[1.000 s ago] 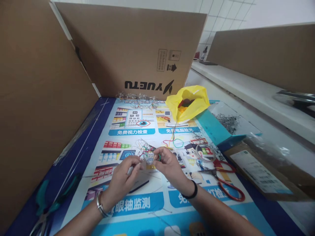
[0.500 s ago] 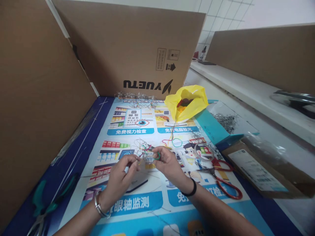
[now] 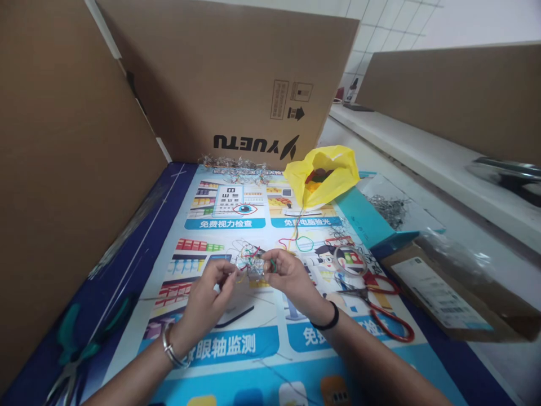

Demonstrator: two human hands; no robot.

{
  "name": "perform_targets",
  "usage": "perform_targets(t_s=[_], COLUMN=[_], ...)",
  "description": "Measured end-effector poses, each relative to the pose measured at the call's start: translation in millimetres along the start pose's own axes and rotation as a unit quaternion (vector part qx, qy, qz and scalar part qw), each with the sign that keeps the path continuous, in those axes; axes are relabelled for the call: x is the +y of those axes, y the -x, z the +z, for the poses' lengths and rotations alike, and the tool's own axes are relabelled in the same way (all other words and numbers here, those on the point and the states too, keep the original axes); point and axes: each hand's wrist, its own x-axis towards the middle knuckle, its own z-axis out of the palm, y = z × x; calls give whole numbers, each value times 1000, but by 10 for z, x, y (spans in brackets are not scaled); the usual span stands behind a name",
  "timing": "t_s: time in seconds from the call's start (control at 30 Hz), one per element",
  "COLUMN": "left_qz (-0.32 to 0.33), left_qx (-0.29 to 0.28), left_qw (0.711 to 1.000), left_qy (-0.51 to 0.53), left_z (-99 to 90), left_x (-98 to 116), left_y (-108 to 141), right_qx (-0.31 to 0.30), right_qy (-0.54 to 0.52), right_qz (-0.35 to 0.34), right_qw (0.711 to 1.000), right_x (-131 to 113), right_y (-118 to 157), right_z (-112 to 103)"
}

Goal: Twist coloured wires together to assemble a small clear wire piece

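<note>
A small tangle of thin wire (image 3: 252, 260) with red and green thread in it sits between my hands over the printed sheet. My left hand (image 3: 215, 287), with a silver bangle at the wrist, pinches at the tangle's left side; what lies between the fingertips is too small to name. My right hand (image 3: 291, 276), a black band on its wrist, has thumb and fingers closed on the tangle's right side. Coloured thread (image 3: 304, 243) runs over the sheet from a yellow bag (image 3: 323, 175).
Red-handled scissors (image 3: 386, 310) and a tape roll (image 3: 350, 260) lie at the right, near a brown box (image 3: 448, 293) and a blue box (image 3: 367, 217) with wire pieces. Green-handled pliers (image 3: 76, 352) are at lower left. Cardboard walls (image 3: 220, 73) stand behind.
Both hands stay at the tangle with only slight finger shifts. The green thread loop by my right fingertips now shows less. The view has moved slightly.
</note>
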Motion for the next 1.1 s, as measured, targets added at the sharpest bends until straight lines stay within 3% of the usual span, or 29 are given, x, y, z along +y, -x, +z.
perform_targets(t_s=[0.23,0.5,0.7,0.93,1.1], left_qz=[24,29,61,78,58], left_qx=[20,-1,-17,-24,-20], left_qw=[999,999,998,996,998], left_qy=[-8,40,23,24,17], left_z=[-21,-68,-74,-76,-56], left_x=[24,53,60,79,64], left_y=[-26,-17,-9,-1,-18], right_qx=[4,26,66,70,61], right_qy=[-18,52,128,167,119], right_qz=[18,-5,-34,-42,-36], right_qw=[1000,998,989,983,990], right_x=[-12,22,34,69,32], right_y=[3,-14,3,14,12], right_z=[-16,-31,-17,-24,-14])
